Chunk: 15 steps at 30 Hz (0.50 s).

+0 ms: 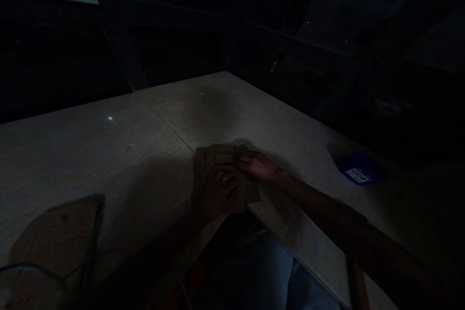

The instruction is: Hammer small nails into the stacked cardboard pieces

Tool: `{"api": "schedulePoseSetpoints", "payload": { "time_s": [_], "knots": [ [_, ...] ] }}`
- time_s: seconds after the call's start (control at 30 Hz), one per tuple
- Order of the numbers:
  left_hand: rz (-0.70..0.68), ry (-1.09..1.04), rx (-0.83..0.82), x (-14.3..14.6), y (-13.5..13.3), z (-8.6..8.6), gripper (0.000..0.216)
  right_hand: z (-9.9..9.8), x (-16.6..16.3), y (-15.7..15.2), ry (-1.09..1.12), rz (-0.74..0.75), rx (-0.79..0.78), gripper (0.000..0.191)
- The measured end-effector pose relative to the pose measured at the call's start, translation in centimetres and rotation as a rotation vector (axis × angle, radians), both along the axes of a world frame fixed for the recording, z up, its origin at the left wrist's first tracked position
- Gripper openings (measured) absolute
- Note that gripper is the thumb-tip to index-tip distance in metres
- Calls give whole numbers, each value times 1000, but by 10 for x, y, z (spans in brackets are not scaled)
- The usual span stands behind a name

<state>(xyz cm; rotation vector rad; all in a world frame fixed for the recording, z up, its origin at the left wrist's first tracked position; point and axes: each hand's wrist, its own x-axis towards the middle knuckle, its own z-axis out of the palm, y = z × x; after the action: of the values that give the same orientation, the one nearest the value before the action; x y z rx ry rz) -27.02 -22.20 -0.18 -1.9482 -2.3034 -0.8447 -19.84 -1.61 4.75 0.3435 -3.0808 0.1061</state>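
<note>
A brown piece [201, 167], which looks like layered cardboard, lies at the table's near corner. A smaller rectangle with a dark jagged line along its lower edge sits on its upper part. My left hand [216, 196], a ring on one finger, lies over the lower left of the cardboard with its fingers stretched out. At the upper right of the cardboard, my right hand [256, 165] rests with fingers bent and close together. What they hold, if anything, is lost in the dark. A short dark tip shows just beyond the right fingers.
The scene is very dark. A blue plastic tub [363, 168] with a white label stands on the right of the table [254, 106]. At the lower left lie a rounded brown board [54, 237] and a cable [32, 267]. My legs [250, 266] are below the table edge.
</note>
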Motion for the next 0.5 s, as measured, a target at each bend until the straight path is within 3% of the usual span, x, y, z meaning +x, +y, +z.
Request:
{"api": "schedulePoseSetpoints", "payload": {
  "time_s": [0.2, 0.33, 0.5],
  "knots": [
    [-6, -21, 9, -2, 1, -6, 26, -9, -9, 0, 209, -85, -392, 14],
    [-14, -25, 13, -2, 0, -7, 25, -13, -19, 13, 292, -397, -684, 10],
    [-4, -24, 1, -1, 0, -3, 25, -26, -32, 53, 284, -737, -688, 17]
  ]
}}
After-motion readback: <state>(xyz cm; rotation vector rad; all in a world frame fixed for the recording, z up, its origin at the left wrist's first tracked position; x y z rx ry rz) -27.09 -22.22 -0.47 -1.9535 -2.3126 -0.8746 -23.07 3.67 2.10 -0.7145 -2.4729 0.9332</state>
